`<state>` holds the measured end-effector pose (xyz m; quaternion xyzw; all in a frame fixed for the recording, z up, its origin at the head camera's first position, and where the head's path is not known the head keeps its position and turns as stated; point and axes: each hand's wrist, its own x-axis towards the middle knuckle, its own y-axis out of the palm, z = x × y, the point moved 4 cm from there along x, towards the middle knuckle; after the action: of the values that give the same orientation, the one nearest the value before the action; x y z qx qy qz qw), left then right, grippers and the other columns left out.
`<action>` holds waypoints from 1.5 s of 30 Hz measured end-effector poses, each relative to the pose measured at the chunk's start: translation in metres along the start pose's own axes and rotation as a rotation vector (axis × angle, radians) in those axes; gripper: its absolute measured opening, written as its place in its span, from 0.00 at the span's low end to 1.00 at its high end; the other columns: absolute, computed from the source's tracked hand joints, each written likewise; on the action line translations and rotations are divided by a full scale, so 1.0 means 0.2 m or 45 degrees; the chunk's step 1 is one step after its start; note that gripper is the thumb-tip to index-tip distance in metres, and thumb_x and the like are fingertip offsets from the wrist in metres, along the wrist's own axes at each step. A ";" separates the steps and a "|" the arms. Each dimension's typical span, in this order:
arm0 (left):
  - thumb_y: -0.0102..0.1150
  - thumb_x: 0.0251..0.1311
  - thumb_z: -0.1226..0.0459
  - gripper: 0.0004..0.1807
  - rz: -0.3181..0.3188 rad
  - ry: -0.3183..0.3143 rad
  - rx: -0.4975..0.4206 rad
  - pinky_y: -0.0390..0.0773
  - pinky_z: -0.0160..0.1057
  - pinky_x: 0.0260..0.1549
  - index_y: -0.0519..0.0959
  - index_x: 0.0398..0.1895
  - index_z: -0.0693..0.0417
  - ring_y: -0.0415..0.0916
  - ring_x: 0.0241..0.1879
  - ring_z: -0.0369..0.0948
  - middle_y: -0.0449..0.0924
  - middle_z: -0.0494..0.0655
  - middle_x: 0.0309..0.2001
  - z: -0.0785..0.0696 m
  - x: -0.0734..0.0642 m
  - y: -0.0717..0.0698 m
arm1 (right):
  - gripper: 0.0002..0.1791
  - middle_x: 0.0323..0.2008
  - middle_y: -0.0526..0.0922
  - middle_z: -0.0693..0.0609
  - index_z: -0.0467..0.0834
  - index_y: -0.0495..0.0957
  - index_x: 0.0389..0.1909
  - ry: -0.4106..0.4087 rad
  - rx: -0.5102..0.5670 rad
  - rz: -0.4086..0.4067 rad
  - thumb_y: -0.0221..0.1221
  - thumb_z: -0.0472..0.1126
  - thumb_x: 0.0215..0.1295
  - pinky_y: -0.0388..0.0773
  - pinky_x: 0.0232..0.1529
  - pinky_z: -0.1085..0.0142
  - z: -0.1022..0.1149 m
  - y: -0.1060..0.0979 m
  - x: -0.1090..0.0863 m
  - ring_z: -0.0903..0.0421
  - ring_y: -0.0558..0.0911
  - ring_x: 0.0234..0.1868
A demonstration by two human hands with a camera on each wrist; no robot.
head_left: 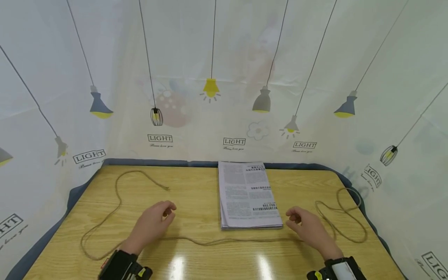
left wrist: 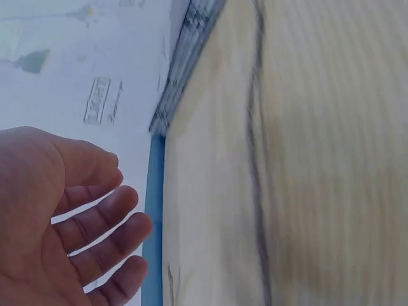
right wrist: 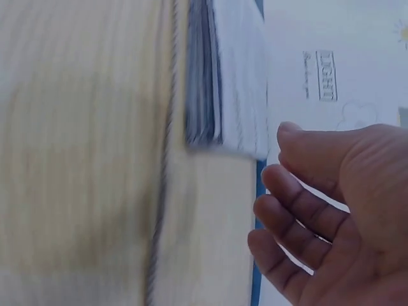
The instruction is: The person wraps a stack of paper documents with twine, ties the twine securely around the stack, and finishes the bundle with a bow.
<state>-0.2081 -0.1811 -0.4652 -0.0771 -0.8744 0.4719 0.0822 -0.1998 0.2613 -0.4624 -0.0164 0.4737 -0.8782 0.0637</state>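
A folded stack of newspapers [head_left: 246,196] lies on the wooden table, right of its middle at the back. In front of it a thin brown rope [head_left: 210,243] runs across the table, bending round at the left and lying in loose loops at the right. My left hand [head_left: 152,223] hovers over the rope to the left of the stack, its fingers loosely curled around nothing. Past the stack's right front corner is my right hand [head_left: 311,229], likewise relaxed and holding nothing. The right wrist view shows the stack's layered edge [right wrist: 203,83] beyond the fingertips.
The wooden table [head_left: 189,182] has a dark blue border cloth [head_left: 147,162] along its back and sides. Behind it hangs a pale curtain [head_left: 196,50] printed with lamps. Black wrist straps with devices [head_left: 124,266] sit on both forearms.
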 end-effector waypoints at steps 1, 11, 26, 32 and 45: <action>0.55 0.69 0.61 0.09 0.011 -0.002 -0.028 0.74 0.41 0.39 0.79 0.49 0.50 0.75 0.39 0.36 0.78 0.40 0.38 -0.04 0.02 0.02 | 0.11 0.34 0.80 0.53 0.40 0.78 0.46 -0.014 0.002 -0.012 0.62 0.39 0.65 0.74 0.38 0.62 0.02 0.00 0.01 0.60 0.76 0.36; 0.55 0.68 0.57 0.17 0.090 0.010 -0.273 0.76 0.41 0.36 0.74 0.57 0.51 0.78 0.39 0.40 0.80 0.48 0.44 -0.34 0.21 0.20 | 0.22 0.52 0.79 0.40 0.37 0.73 0.58 -0.022 -0.042 0.021 0.60 0.43 0.67 0.77 0.48 0.52 0.20 0.06 0.10 0.48 0.80 0.48; 0.62 0.62 0.57 0.38 0.238 -0.264 -0.483 0.73 0.55 0.54 0.59 0.70 0.67 0.72 0.58 0.56 0.70 0.67 0.61 -0.49 0.31 0.41 | 0.39 0.63 0.65 0.26 0.30 0.56 0.70 0.155 -0.124 0.009 0.61 0.41 0.63 0.72 0.54 0.43 0.18 0.19 0.16 0.37 0.75 0.54; 0.68 0.56 0.60 0.40 0.228 -0.294 -0.491 0.74 0.50 0.48 0.60 0.67 0.68 0.74 0.48 0.50 0.74 0.62 0.55 -0.52 0.33 0.47 | 0.38 0.60 0.68 0.26 0.30 0.57 0.69 0.149 -0.195 -0.016 0.61 0.42 0.63 0.75 0.50 0.44 0.20 0.23 0.17 0.35 0.75 0.54; 0.72 0.43 0.70 0.44 0.145 -0.324 -0.383 0.74 0.49 0.47 0.62 0.67 0.65 0.73 0.43 0.49 0.75 0.60 0.51 -0.54 0.33 0.50 | 0.39 0.52 0.76 0.29 0.31 0.53 0.70 0.254 -0.149 -0.054 0.61 0.37 0.63 0.76 0.45 0.45 0.17 0.26 0.21 0.37 0.79 0.48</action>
<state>-0.2429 -0.0242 -0.4857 -0.0776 -0.9327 0.3456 -0.0683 -0.2331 0.1988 -0.4880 0.0575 0.5277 -0.8475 -0.0036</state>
